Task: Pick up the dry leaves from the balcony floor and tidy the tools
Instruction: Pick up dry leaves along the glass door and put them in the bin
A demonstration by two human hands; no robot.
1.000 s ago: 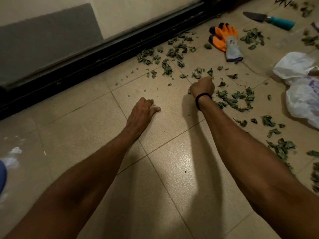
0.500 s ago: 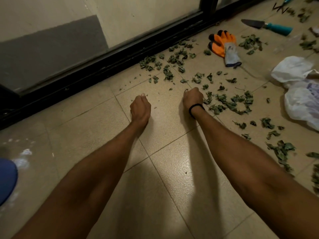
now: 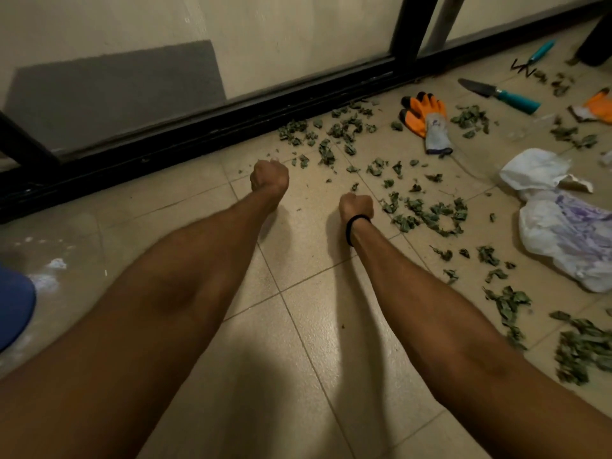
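Tiled floor (image 3: 298, 359) fills my view, and the black door track (image 3: 198, 127) runs just beyond both hands. Both forearms reach out over the tiles. Left hand (image 3: 269, 175) is curled into a fist close to the track. Right hand (image 3: 356, 206) is also curled in a fist, a bit nearer to me and apart from the left. I only see the backs of the hands, so I can't tell if either fist has anything in it. Crumpled white plastic bags (image 3: 569, 240) lie well right of the right hand. Dry leaves (image 3: 427, 213) are on the floor: the closest cluster is just right of the right hand, more are scattered beyond both hands along the track, and more trail off to the near right. An orange-and-grey glove (image 3: 427, 117) lies beyond the right hand, with a second glove (image 3: 601, 106) at the far right edge. A teal-handled trowel (image 3: 496, 93) lies past the first glove and a teal hand rake (image 3: 533, 61) farther out still. There's a blue object (image 3: 15, 309) at the edge, far left of the left arm, which I can't identify. The right wrist has a black wristband (image 3: 352, 226).
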